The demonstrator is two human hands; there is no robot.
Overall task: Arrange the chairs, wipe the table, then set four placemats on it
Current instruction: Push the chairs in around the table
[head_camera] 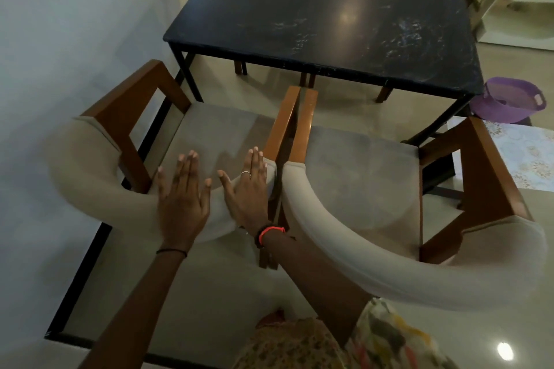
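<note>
- The fingers (187,168) of both hands are straight and only slightly spread, thumbs angled out; they curl round nothing.
- The left hand (183,201) lies flat, palm down, on the curved beige backrest (99,177) of the left armchair (209,135).
- The right hand (247,192) lies flat on the same backrest, just beside the left hand and near the backrest's right end.
- A thin ring (245,173) sits on one right-hand finger, a red band (271,231) circles the right wrist, and a dark thread (171,251) circles the left wrist.
- The left armchair looks blurred; its wooden arm stands just beside the wooden arm of the right armchair (359,177), the two side by side and facing the table.
- The black table (314,9) stands beyond the two armchairs, apart from them, its dark top streaked with pale marks.
- Wooden chair legs (239,67) show under the table's far side.
- A purple basket (506,99) sits on the floor by the table's right corner, with a patterned sheet (527,156) just below it in the view.
</note>
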